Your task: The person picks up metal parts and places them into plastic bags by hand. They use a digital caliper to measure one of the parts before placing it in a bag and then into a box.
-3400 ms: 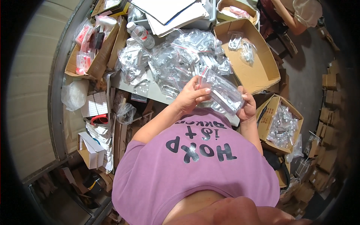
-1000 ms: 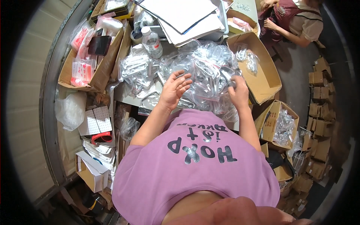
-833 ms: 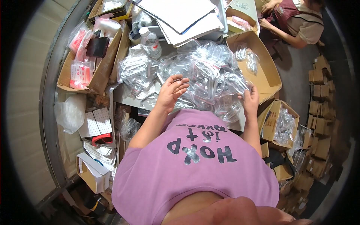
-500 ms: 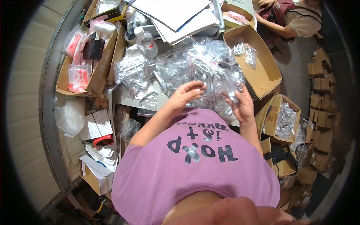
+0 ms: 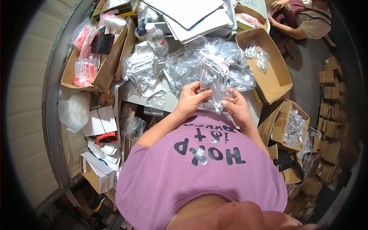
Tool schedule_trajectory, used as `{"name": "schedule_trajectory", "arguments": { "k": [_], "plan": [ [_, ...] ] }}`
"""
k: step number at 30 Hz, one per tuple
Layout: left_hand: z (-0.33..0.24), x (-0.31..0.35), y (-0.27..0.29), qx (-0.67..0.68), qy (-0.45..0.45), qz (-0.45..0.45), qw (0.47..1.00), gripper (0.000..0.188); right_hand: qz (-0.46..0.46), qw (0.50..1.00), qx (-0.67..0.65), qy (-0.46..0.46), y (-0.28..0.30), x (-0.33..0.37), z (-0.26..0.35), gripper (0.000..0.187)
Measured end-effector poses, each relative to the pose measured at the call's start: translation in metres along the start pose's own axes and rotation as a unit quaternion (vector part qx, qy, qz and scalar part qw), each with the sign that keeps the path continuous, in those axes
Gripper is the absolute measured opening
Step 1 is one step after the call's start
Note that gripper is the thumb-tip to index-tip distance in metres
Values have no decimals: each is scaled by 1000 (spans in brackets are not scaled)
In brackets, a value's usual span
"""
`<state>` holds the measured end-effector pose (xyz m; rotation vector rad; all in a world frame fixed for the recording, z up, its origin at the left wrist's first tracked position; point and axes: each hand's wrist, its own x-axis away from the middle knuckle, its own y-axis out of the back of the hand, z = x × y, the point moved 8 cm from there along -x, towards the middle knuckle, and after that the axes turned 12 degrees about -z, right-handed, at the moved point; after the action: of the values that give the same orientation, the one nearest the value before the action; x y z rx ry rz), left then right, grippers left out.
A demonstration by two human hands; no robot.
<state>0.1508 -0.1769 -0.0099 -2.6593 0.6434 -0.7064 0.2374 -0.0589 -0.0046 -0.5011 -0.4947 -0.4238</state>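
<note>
A clear plastic bag [image 5: 213, 87] with silvery metal pieces in it stands between my two hands, close to my shirt at the table's near edge. My left hand [image 5: 193, 99] is closed on the bag's left side, thumb on top. From the right, my right hand [image 5: 236, 106] pinches the bag's edge between thumb and fingers. Just beyond my hands lies a heap of similar clear bags [image 5: 184, 67], with shiny metal parts inside. To the left, more bagged metal pieces [image 5: 140, 65] are piled, and a flat bag [image 5: 155, 100] lies near the table edge.
An open carton [image 5: 274, 78] with a few bags flanks the heap on the right; another carton [image 5: 285, 119] full of bags sits lower. A water bottle [image 5: 157, 40] stands behind. Papers [image 5: 191, 17] lie at the back. A phone [image 5: 102, 44] rests on the left carton [image 5: 109, 73]. A co-worker [image 5: 303, 19] sits far right.
My right hand has come inward and down with a bag. My left hand, fingers apart before, has closed on the bag's left side. The view has shifted slightly.
</note>
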Motion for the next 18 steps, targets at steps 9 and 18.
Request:
{"name": "schedule_trajectory", "arguments": {
  "k": [9, 18],
  "plan": [
    [-8, 6, -2, 7, -7, 20, 1000, 18, -48, 997, -3, 65, 18, -5, 13, 31],
    [-21, 5, 11, 44, -35, -33, 998, 13, -51, 995, 0, 87, 19, -1, 19, 32]
  ]
}}
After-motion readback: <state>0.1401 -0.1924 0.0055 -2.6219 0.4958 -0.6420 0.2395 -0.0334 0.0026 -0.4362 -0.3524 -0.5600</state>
